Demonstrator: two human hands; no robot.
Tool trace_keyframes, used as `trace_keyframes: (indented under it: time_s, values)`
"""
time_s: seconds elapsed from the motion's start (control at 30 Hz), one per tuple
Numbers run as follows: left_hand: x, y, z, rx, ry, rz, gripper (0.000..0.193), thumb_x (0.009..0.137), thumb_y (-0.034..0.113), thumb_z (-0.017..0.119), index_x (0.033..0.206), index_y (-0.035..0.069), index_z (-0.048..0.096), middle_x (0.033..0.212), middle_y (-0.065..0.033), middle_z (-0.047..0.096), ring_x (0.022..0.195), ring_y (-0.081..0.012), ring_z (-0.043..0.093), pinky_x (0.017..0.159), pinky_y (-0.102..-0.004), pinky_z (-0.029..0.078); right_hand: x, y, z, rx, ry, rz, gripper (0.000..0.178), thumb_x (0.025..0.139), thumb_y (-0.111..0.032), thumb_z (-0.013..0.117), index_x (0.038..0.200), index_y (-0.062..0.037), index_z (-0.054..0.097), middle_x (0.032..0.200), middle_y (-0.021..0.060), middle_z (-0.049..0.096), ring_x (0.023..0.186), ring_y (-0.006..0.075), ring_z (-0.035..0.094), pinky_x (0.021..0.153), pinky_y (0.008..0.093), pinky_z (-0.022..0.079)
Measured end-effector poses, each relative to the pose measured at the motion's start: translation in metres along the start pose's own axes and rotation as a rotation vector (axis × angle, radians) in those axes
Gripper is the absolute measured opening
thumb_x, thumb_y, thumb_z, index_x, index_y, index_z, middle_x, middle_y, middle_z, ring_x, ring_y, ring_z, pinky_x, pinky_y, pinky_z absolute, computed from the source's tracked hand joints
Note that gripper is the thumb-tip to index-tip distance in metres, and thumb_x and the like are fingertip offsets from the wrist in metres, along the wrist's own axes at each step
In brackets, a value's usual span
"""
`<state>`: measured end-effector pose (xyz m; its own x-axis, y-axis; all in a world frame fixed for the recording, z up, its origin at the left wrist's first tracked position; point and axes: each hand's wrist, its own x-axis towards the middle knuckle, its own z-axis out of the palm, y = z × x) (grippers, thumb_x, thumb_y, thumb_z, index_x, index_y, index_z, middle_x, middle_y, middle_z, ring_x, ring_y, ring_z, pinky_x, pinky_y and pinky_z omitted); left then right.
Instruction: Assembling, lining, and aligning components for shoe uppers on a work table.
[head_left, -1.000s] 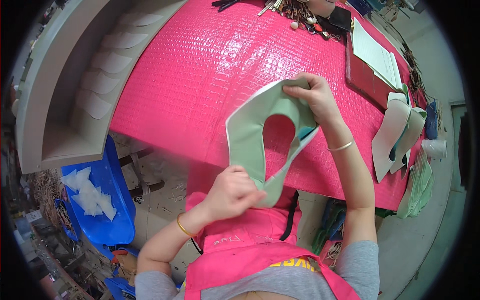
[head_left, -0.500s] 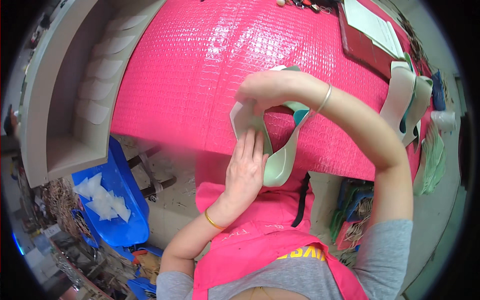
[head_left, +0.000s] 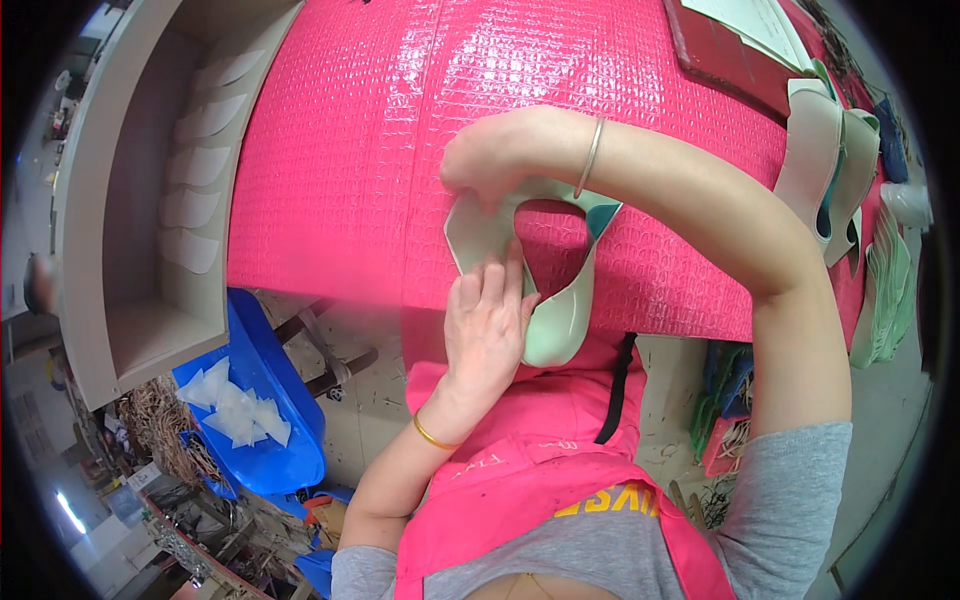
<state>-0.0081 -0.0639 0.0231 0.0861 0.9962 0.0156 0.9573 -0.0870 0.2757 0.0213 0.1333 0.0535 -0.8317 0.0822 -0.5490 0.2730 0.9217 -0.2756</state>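
Note:
A pale green, curved loop-like piece (head_left: 560,325) of smooth sheet material lies over the near edge of the pink-covered table, its lower bend hanging toward me. Its broad grey-white part (head_left: 470,235) lies under my hands, and a teal patch (head_left: 602,217) shows on its right side. My left hand (head_left: 485,320) rests on the near left edge of the piece, fingers stretched out. Across the far side of the piece bends my right hand (head_left: 510,150), blurred; its fingers are turned down and hidden, so I cannot see what they hold.
A grey box (head_left: 140,335) with several white cut pieces (head_left: 190,210) stands at left. Below it, a blue bin (head_left: 285,400) holds translucent white pieces (head_left: 245,415). More pale green pieces (head_left: 808,150) hang at right, near a red board (head_left: 735,55) with papers. Crates (head_left: 720,400) stand under the table.
The view has shifted slightly. My right hand has moved left along the far part of the piece, and the opening of the loop shows more. My left hand stays on the near left edge.

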Motion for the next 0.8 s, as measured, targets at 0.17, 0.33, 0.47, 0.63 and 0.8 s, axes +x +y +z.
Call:
trace_keyframes:
  time_s: [0.17, 0.33, 0.47, 0.63, 0.8]
  values:
    - [0.023, 0.004, -0.006, 0.002, -0.133, -0.14, 0.051, 0.077, 0.016, 0.057, 0.122, -0.002, 0.042, 0.108, -0.0153, 0.046, 0.097, -0.0293, 0.045, 0.082, -0.0345, 0.039, -0.001, 0.003, -0.002, -0.001, 0.07, -0.056, 0.028, 0.063, -0.019, 0.069, 0.086, -0.0034, 0.065, 0.08, 0.0154, 0.063, 0.075, 0.0311, 0.061, 0.064, 0.0399, 0.049]
    - [0.022, -0.013, 0.006, -0.018, 0.19, 0.109, 0.047, 0.075, 0.011, 0.058, 0.118, -0.003, 0.044, 0.103, -0.0136, 0.046, 0.092, -0.0284, 0.046, 0.08, -0.0375, 0.04, -0.003, 0.028, 0.01, 0.289, 0.037, 0.103, 0.029, 0.062, -0.02, 0.069, 0.085, -0.0027, 0.066, 0.078, 0.0164, 0.063, 0.073, 0.0301, 0.061, 0.061, 0.0389, 0.048]
    - [0.04, -0.008, -0.004, -0.016, -0.004, -0.022, 0.046, 0.076, 0.011, 0.058, 0.117, -0.002, 0.044, 0.11, -0.0141, 0.046, 0.098, -0.0284, 0.046, 0.084, -0.037, 0.04, 0.002, 0.027, 0.01, 0.257, 0.04, 0.148, 0.03, 0.063, -0.02, 0.068, 0.087, -0.002, 0.065, 0.077, 0.0167, 0.063, 0.072, 0.03, 0.061, 0.061, 0.0384, 0.048]
    - [0.046, -0.024, 0.005, -0.079, 0.218, 0.185, 0.044, 0.075, 0.014, 0.059, 0.115, -0.001, 0.047, 0.112, -0.012, 0.047, 0.097, -0.0267, 0.047, 0.083, -0.0346, 0.043, -0.015, 0.03, 0.002, 0.173, -0.074, 0.281, 0.029, 0.067, -0.022, 0.066, 0.086, 0.0001, 0.064, 0.078, 0.0177, 0.062, 0.071, 0.0307, 0.061, 0.061, 0.0382, 0.048]
    - [0.051, -0.027, 0.007, -0.032, 0.209, 0.185, 0.041, 0.073, 0.013, 0.061, 0.111, -0.001, 0.052, 0.111, -0.0109, 0.048, 0.099, -0.0257, 0.047, 0.084, -0.0341, 0.043, -0.03, 0.017, -0.01, 0.127, -0.045, 0.335, 0.032, 0.066, -0.025, 0.068, 0.087, 0.0001, 0.064, 0.08, 0.0165, 0.063, 0.07, 0.029, 0.061, 0.06, 0.038, 0.049]
